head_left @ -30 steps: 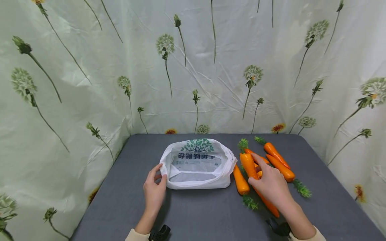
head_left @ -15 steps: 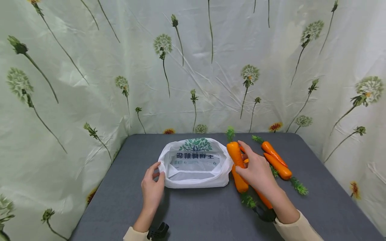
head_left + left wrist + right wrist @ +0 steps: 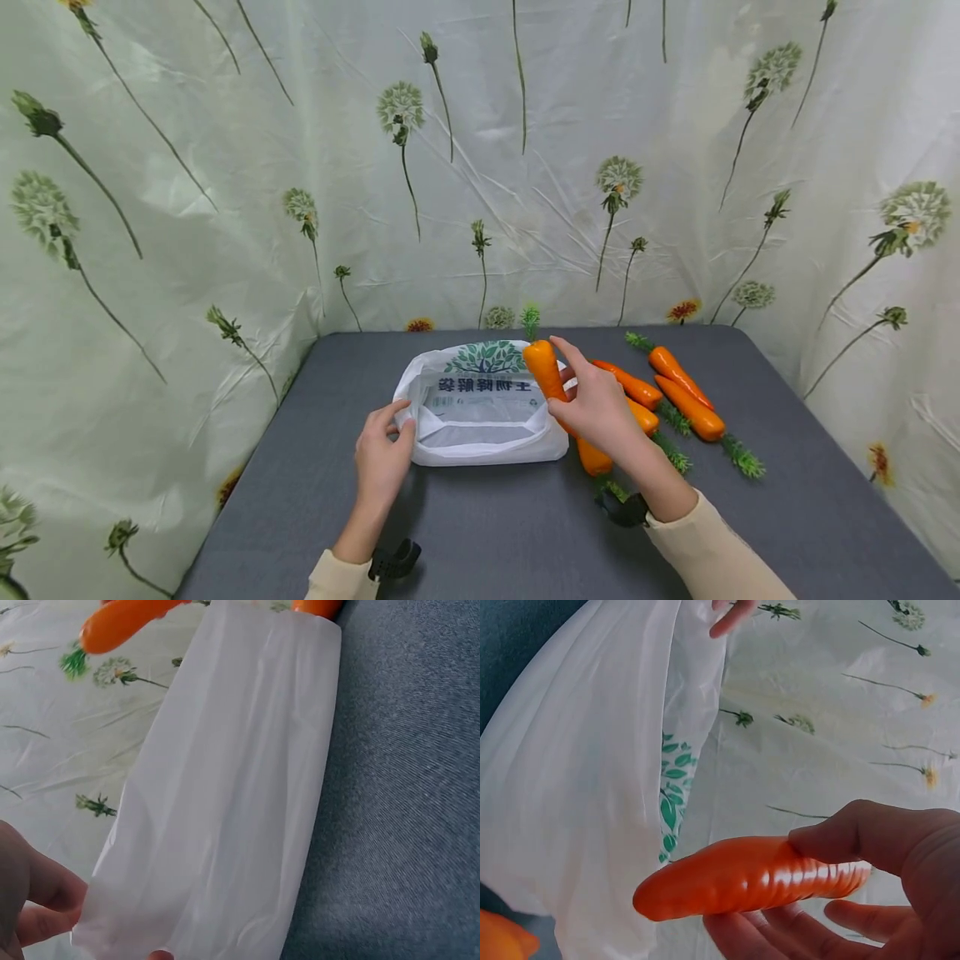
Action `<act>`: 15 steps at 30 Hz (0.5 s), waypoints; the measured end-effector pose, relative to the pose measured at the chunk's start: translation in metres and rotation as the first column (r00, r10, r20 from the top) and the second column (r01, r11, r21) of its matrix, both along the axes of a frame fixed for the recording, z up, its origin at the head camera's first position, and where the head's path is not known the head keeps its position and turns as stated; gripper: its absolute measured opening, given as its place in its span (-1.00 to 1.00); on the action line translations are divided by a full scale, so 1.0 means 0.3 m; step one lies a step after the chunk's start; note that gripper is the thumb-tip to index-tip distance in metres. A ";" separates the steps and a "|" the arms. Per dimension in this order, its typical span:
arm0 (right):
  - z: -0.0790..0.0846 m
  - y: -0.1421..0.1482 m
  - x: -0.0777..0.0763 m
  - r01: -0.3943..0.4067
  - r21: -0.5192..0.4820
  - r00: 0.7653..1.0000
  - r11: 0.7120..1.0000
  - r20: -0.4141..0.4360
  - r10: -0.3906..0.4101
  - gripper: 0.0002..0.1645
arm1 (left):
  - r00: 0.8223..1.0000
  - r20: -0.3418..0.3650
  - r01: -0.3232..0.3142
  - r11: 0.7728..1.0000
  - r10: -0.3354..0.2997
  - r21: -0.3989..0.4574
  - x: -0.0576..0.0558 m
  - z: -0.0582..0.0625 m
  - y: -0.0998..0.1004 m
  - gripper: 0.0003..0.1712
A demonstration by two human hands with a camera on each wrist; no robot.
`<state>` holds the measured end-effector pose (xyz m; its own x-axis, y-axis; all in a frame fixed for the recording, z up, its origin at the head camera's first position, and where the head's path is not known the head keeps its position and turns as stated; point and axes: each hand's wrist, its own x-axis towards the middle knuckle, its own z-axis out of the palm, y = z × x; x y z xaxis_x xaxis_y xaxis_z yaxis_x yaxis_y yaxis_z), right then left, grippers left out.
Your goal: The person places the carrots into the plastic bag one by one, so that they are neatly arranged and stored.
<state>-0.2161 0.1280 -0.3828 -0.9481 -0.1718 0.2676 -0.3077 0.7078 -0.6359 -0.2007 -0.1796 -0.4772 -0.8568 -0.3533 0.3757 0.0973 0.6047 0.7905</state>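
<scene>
My right hand (image 3: 603,412) grips an orange carrot (image 3: 543,367) with a green leafy top, holding it up at the right rim of a white plastic bag (image 3: 487,454). Thumb and fingers lie on opposite sides of the carrot in the right wrist view, and its tapered end points toward the bag. The bag stands with its mouth open, a green tree print and dark characters showing on the inside of its back wall. At its left rim, my left hand (image 3: 384,454) pinches the plastic (image 3: 217,780) between thumb and fingers.
Several more carrots lie on the dark table right of the bag, among them a carrot (image 3: 594,458) against its right side and another carrot (image 3: 690,407) farther right. A white flower-print cloth (image 3: 480,167) hangs behind and along both sides of the table.
The right hand has lifted the carrot from the pile and carried it left to the bag's right rim. My left hand has stayed at the bag's left rim.
</scene>
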 end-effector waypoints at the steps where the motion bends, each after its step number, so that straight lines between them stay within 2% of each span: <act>1: 0.001 -0.009 -0.005 -0.009 -0.010 1.000 1.000 0.000 0.009 0.07 | 1.000 0.007 0.003 1.000 -0.003 -0.007 -0.005 0.000 0.001 -0.65; 10: -0.013 -0.096 -0.051 -0.095 -0.065 0.994 0.993 -0.058 0.092 0.03 | 1.000 0.008 -0.016 1.000 0.016 -0.022 -0.021 0.001 0.008 -0.66; 15: -0.032 -0.147 -0.075 -0.124 -0.099 0.992 0.987 -0.027 0.121 -0.02 | 1.000 -0.005 -0.016 1.000 0.016 -0.009 -0.018 -0.005 0.010 -0.65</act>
